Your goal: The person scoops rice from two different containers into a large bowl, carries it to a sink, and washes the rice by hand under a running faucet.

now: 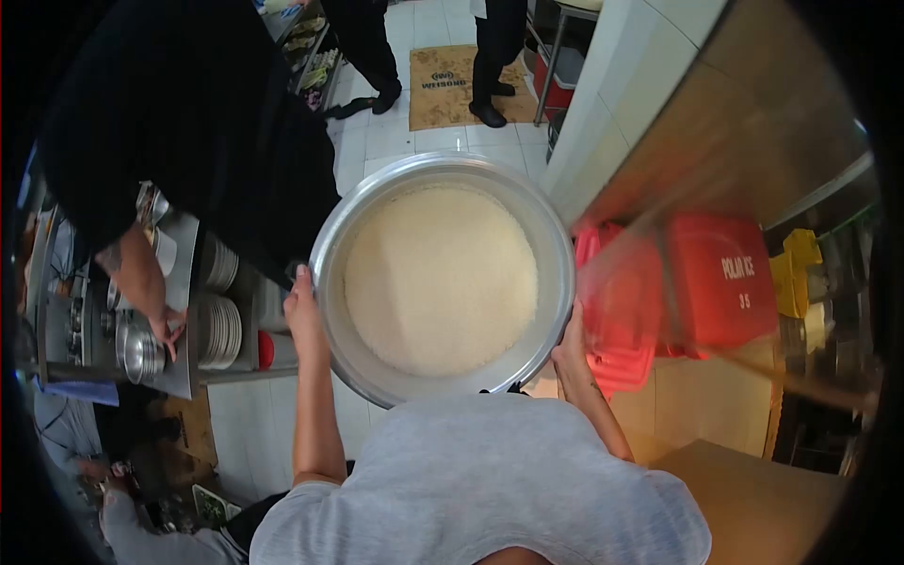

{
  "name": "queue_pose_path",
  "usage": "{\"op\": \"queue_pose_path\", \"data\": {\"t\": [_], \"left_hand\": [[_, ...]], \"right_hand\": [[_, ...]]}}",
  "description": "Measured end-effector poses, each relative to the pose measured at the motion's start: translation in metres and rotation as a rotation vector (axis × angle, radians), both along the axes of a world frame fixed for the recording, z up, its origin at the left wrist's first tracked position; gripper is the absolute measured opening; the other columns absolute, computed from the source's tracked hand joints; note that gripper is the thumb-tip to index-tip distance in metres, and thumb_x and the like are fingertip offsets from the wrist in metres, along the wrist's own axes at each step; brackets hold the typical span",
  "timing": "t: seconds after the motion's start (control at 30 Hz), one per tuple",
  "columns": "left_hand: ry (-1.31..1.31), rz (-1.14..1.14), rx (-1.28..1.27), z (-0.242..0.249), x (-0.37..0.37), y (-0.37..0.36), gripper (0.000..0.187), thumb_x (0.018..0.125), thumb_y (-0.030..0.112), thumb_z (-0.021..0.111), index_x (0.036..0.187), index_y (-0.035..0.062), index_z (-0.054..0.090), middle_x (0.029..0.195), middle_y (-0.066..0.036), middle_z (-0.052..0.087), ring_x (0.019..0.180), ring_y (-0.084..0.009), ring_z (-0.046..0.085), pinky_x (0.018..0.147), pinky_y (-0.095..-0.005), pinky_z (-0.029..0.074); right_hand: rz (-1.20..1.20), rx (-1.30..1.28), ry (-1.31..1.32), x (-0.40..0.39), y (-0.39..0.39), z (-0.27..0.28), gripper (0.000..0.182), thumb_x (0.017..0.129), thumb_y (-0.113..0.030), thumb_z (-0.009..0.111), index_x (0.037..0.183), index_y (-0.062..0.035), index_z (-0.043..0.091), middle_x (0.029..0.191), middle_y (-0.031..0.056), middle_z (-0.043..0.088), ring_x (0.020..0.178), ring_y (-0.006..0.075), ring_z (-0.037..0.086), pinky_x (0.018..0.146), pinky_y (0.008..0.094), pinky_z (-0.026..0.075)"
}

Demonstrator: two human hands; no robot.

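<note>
A large round metal pot [336, 363] is held level in front of my chest. Pale grains that look like uncooked rice [443, 278] fill much of its inside with a flat surface. My left hand [301, 299] grips the pot's left side, thumb up near the rim. On the opposite side my right hand [571, 337] is closed against the wall, its fingers partly hidden by the pot.
A person in black [217, 122] stands close at my left, a hand [155, 282] near metal bowls [141, 353] and stacked plates [219, 331]. Red ice boxes [720, 282] sit at right. Ahead, two people's legs [488, 75] stand by flattened cardboard [443, 89] on the tiled floor.
</note>
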State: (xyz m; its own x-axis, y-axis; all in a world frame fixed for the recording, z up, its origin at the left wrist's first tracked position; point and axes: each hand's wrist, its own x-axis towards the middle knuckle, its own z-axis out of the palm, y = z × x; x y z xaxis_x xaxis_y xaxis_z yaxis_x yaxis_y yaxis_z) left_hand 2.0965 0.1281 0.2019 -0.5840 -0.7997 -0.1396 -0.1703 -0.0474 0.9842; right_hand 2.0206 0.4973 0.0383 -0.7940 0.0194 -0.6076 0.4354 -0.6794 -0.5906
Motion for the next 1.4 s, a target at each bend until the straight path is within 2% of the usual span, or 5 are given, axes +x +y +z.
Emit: {"op": "queue_pose_path", "data": {"t": [0.07,0.4,0.6,0.73,1.4], "left_hand": [[-0.086,-0.049,-0.093,-0.011,-0.047,-0.020,0.051,0.092,0.041,0.046,0.098,-0.0071,0.061,0.088,-0.011,0.061,0.079,-0.0172,0.050,0.077,-0.0281,0.039],[-0.071,-0.232,-0.221,-0.001,-0.297,-0.069,0.051,0.093,0.039,0.043,0.095,-0.0090,0.059,0.081,-0.013,0.060,0.074,-0.0185,0.048,0.074,-0.0305,0.040],[-0.178,-0.237,-0.179,-0.010,-0.446,-0.075,0.052,0.094,0.039,0.042,0.098,-0.0098,0.058,0.083,-0.012,0.060,0.075,-0.0175,0.049,0.074,-0.0304,0.040],[0.025,-0.251,-0.103,-0.010,-0.525,-0.086,0.051,0.093,0.041,0.044,0.089,-0.0076,0.060,0.080,-0.006,0.057,0.074,-0.0140,0.047,0.070,-0.0287,0.039],[-0.036,-0.632,0.074,0.007,-0.876,-0.161,0.055,0.090,0.045,0.049,0.099,-0.0090,0.058,0.092,-0.011,0.061,0.080,-0.0173,0.057,0.074,-0.0295,0.045]], "right_hand": [[-0.029,-0.060,-0.167,-0.040,-0.010,-0.013,0.052,0.091,-0.050,0.040,0.124,-0.0104,0.049,0.124,0.0087,0.052,0.113,0.0262,0.048,0.095,0.0389,0.040],[-0.201,0.016,-0.027,-0.214,-0.067,0.010,0.055,0.090,-0.048,0.043,0.126,-0.0070,0.046,0.127,0.0094,0.049,0.117,0.0255,0.046,0.098,0.0368,0.038],[-0.186,-0.074,-0.037,-0.352,-0.063,-0.028,0.055,0.090,-0.049,0.043,0.125,-0.0065,0.047,0.124,0.0091,0.051,0.113,0.0249,0.048,0.096,0.0371,0.040],[-0.211,-0.064,-0.035,-0.440,-0.078,0.005,0.054,0.090,-0.048,0.044,0.124,-0.0062,0.047,0.122,0.0089,0.053,0.111,0.0241,0.050,0.094,0.0365,0.041],[-0.650,-0.062,-0.038,-0.646,-0.183,0.034,0.052,0.088,-0.045,0.050,0.120,-0.0038,0.050,0.114,0.0104,0.056,0.104,0.0219,0.054,0.090,0.0360,0.044]]}}
